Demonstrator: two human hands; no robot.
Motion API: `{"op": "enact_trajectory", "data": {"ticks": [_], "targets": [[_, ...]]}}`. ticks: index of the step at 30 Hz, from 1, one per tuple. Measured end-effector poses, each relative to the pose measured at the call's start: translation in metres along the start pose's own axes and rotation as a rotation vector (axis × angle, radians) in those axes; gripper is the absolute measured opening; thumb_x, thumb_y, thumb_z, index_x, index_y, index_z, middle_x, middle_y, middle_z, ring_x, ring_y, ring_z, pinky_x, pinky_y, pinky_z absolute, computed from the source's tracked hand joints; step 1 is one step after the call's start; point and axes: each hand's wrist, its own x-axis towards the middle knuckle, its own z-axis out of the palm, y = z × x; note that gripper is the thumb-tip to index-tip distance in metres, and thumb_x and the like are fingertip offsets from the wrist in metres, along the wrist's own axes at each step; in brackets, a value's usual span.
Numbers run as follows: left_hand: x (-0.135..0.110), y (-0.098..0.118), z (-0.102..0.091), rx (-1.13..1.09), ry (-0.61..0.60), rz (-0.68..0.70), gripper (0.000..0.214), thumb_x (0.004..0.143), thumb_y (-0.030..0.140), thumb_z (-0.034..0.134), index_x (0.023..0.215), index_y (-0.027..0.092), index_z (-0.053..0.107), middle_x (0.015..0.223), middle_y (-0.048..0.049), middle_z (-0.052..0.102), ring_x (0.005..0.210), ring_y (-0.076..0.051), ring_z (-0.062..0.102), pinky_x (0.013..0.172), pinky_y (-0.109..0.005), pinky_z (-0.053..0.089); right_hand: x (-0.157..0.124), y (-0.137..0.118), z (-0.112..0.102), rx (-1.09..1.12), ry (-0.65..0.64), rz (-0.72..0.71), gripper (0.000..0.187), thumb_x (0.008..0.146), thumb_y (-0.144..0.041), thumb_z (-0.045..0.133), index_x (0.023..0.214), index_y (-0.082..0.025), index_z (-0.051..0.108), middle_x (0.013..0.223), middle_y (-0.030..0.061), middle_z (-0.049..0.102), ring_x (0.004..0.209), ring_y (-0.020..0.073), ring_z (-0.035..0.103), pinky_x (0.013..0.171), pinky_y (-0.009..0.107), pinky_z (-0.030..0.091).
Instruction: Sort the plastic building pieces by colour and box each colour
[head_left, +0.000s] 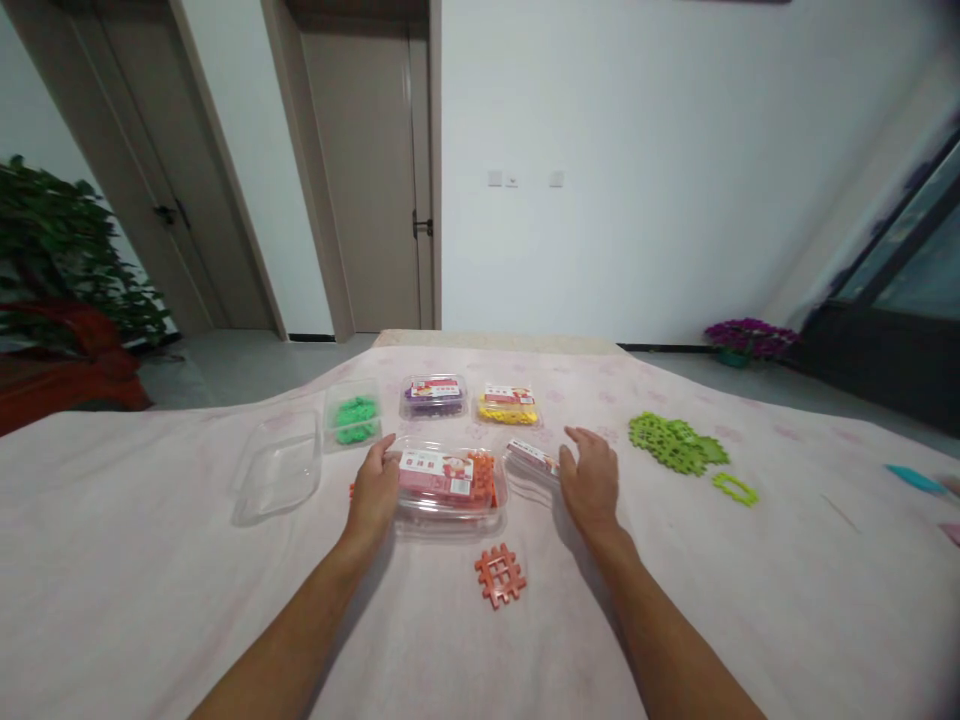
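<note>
My left hand (375, 487) curls around the left end of a clear plastic box (450, 522) with orange interlocking pieces and a red-and-white label. My right hand (591, 478) is at the right end of a second clear box (525, 480), which is tilted and carries a label strip. Its thumb and fingers seem to grip that end, though the contact is partly hidden. On the cloth between my forearms lies a square orange lattice (500, 576) built of interlocking pieces.
Behind sit boxes of green pieces (355, 418), purple pieces (433, 397) and yellow pieces (510, 408). A clear tray (277, 475) lies left. Joined lime-green pieces (675, 443) and a small lime-green ring (735, 489) lie right. A blue object (915, 478) is at the far right.
</note>
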Motion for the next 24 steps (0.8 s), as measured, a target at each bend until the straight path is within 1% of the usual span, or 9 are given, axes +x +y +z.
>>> {"op": "enact_trajectory", "data": {"ticks": [2,4,5,9,11,13,16,19,24], "targets": [[-0.002,-0.005,0.005,0.051,0.012,0.014,0.05,0.08,0.015,0.055,0.129,0.015,0.059,0.119,-0.013,0.068,0.106,-0.022,0.065,0.092,-0.032,0.049,-0.008,-0.026,0.001,0.172,-0.15,-0.149,0.034,0.089,-0.026,0.042,0.108,-0.017,0.069,0.108,0.0119,0.07,0.105,0.0244,0.062,0.1,0.041,0.044],[-0.004,-0.007,0.007,0.073,0.005,-0.004,0.049,0.081,0.015,0.055,0.131,0.015,0.058,0.125,-0.0148,0.066,0.112,-0.024,0.063,0.098,-0.035,0.046,-0.016,-0.046,0.005,0.295,-0.321,-0.19,0.033,0.091,-0.027,0.043,0.111,-0.021,0.068,0.105,0.0078,0.072,0.099,0.0212,0.065,0.095,0.036,0.048],[-0.005,-0.007,0.008,0.067,0.002,-0.018,0.048,0.083,0.017,0.055,0.131,0.014,0.058,0.128,-0.0157,0.065,0.116,-0.024,0.062,0.101,-0.036,0.045,-0.019,-0.052,0.008,0.304,-0.365,-0.187,0.034,0.093,-0.029,0.042,0.113,-0.021,0.068,0.109,0.0078,0.072,0.102,0.0213,0.065,0.097,0.037,0.047],[-0.01,-0.008,0.014,0.012,-0.017,-0.046,0.043,0.089,0.025,0.055,0.13,0.015,0.058,0.142,-0.0158,0.056,0.131,-0.024,0.052,0.111,-0.036,0.036,-0.025,-0.049,0.022,0.237,-0.434,-0.041,0.045,0.096,-0.041,0.039,0.124,-0.016,0.065,0.129,0.0161,0.064,0.124,0.0286,0.055,0.111,0.047,0.034],[-0.013,-0.009,0.018,0.015,-0.022,-0.03,0.043,0.089,0.024,0.055,0.13,0.015,0.058,0.145,-0.0146,0.054,0.135,-0.023,0.048,0.115,-0.036,0.031,-0.026,-0.043,0.029,0.284,-0.5,0.067,0.053,0.095,-0.048,0.041,0.13,-0.014,0.062,0.136,0.0181,0.058,0.131,0.0302,0.05,0.114,0.048,0.031],[-0.016,-0.011,0.021,0.048,-0.026,-0.01,0.043,0.088,0.021,0.056,0.13,0.014,0.058,0.146,-0.0146,0.052,0.138,-0.023,0.044,0.118,-0.036,0.026,-0.026,-0.041,0.036,0.379,-0.556,0.155,0.059,0.095,-0.052,0.039,0.136,-0.015,0.057,0.143,0.0169,0.053,0.135,0.0289,0.046,0.114,0.047,0.031],[-0.017,-0.011,0.022,0.055,-0.037,-0.002,0.041,0.087,0.019,0.057,0.128,0.015,0.06,0.147,-0.015,0.052,0.138,-0.023,0.045,0.118,-0.037,0.026,-0.028,-0.047,0.045,0.447,-0.547,0.201,0.057,0.094,-0.05,0.041,0.137,-0.015,0.056,0.143,0.0158,0.053,0.134,0.0279,0.047,0.113,0.045,0.033],[-0.013,-0.008,0.018,-0.024,-0.074,-0.056,0.04,0.082,0.022,0.065,0.122,0.017,0.063,0.14,-0.0136,0.059,0.131,-0.025,0.052,0.11,-0.037,0.038,-0.028,-0.052,0.052,0.428,-0.519,0.185,0.048,0.094,-0.041,0.042,0.129,-0.016,0.062,0.131,0.0145,0.063,0.124,0.0264,0.055,0.108,0.044,0.037],[-0.001,-0.002,0.014,-0.163,-0.277,-0.226,0.039,0.077,0.027,0.07,0.113,0.013,0.067,0.108,-0.0129,0.074,0.1,-0.026,0.069,0.086,-0.035,0.053,-0.023,-0.046,0.056,0.322,-0.514,0.127,0.043,0.093,-0.032,0.039,0.123,-0.015,0.066,0.124,0.013,0.065,0.118,0.0233,0.056,0.104,0.037,0.039]]}}
